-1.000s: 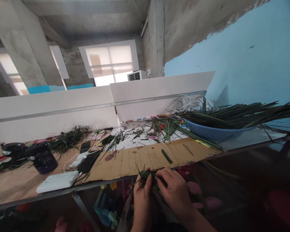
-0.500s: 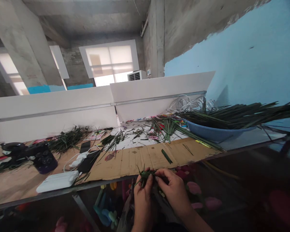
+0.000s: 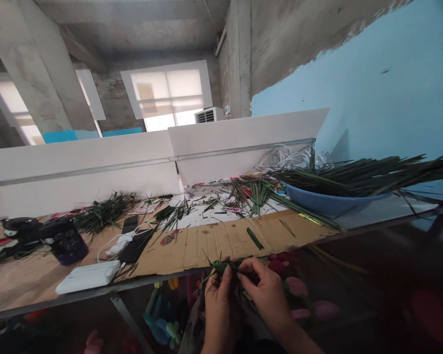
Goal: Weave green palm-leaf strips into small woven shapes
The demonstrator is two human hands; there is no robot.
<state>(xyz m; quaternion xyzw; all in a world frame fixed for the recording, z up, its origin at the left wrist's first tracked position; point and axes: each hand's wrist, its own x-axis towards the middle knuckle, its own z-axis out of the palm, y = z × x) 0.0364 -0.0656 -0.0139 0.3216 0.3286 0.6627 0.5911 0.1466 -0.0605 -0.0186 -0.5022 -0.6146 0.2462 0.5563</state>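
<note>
Just off the table's front edge, a small green piece woven from leaf strips [image 3: 220, 266] is held between both hands, thin ends poking out to the left. My left hand [image 3: 218, 292] is closed around it from below, thumb pressed on top. My right hand [image 3: 263, 285] pinches its right end between thumb and forefinger; the exact strip in that pinch is too small to make out. Beyond the hands lies a flat cardboard sheet [image 3: 206, 248] with a short cut leaf piece [image 3: 254, 238] on it.
A blue basin [image 3: 328, 202] heaped with long green leaves [image 3: 369, 174] stands at the right. Leaf scraps [image 3: 107, 211] pile up at the left, near a dark cup [image 3: 64, 241], a phone [image 3: 130, 224] and a white power bank [image 3: 88, 277]. White panels [image 3: 221, 142] line the back.
The woven leaf piece has turned slightly, its thin ends now pointing more to the left. Both hands keep their grip and have barely shifted.
</note>
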